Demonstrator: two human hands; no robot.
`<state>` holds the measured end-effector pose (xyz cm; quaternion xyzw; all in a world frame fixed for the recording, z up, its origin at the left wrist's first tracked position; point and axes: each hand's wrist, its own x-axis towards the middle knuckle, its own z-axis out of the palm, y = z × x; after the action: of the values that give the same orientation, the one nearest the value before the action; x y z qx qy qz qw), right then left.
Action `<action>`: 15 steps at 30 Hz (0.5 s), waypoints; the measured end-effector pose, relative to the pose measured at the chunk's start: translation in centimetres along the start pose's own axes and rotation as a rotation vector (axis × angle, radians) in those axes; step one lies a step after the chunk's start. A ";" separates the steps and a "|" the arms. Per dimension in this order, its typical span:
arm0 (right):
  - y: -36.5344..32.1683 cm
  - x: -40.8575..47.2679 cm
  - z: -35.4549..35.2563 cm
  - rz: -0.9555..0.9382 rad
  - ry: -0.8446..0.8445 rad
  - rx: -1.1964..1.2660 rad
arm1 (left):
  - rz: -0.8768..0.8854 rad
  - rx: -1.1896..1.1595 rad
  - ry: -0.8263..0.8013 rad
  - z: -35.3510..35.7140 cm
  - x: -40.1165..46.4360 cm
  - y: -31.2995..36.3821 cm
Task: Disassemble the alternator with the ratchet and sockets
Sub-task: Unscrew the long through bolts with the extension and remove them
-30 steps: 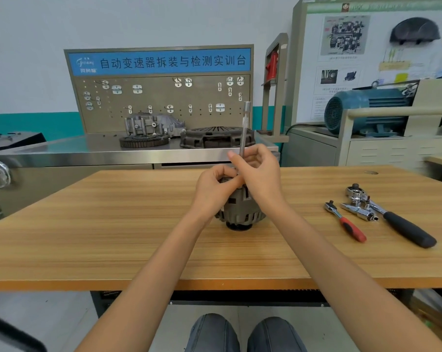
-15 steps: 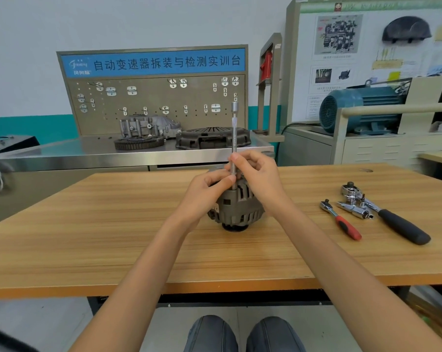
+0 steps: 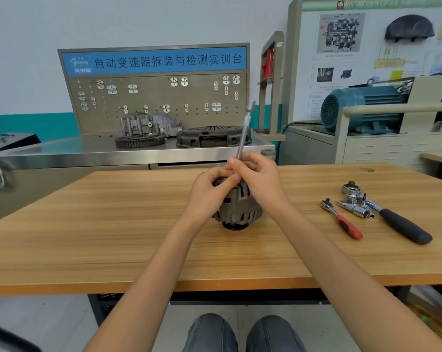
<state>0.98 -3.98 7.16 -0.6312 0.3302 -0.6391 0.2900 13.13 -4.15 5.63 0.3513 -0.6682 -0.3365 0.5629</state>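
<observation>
**Both hands at the top of the alternator, extension bar standing in it**

The alternator (image 3: pixel 237 207) stood on its pulley end near the middle of the wooden table (image 3: pixel 93 224), its grey finned housing facing the camera. A slim metal extension bar (image 3: pixel 244 133) rose from its top, leaning slightly to the right, its socket end uppermost against the background bench.

The right hand (image 3: pixel 259 179) was curled round the lower part of the bar, fingers and thumb closed narrowly on the shaft just above the housing. The left hand (image 3: pixel 209 189) gripped the upper left edge of the alternator, its fingers bent over the rim and its thumb touching the right hand's fingertips. What the bar's lower end met was hidden by the hands.

To the right on the table, well apart from the alternator, lay a small ratchet with a red handle (image 3: pixel 341 218), and just beside it a larger ratchet with a black handle (image 3: pixel 397 223) with a chrome tool piece (image 3: pixel 354 209) lying between them, touching the larger one's head.

Behind the table stood a steel workbench (image 3: pixel 62 151) carrying a ring gear (image 3: pixel 140 141), a cast housing (image 3: pixel 149 124) and a clutch cover (image 3: pixel 212 135) before a pegboard (image 3: pixel 154 97). A teal electric motor (image 3: pixel 362 107) sat further right.
</observation>
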 end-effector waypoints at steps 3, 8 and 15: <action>-0.2 0.0 0.0 -0.007 -0.023 -0.028 | 0.005 -0.028 -0.036 -0.3 0.0 0.0; -0.7 0.1 0.1 -0.003 -0.103 -0.088 | 0.000 -0.042 -0.112 -0.6 -0.1 0.0; -0.6 0.2 -0.1 0.062 -0.153 -0.101 | 0.008 -0.076 -0.129 -0.8 -0.1 -0.1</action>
<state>0.95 -3.71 7.77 -0.6817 0.3582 -0.5622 0.3017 13.93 -4.15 5.63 0.3046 -0.6913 -0.3811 0.5330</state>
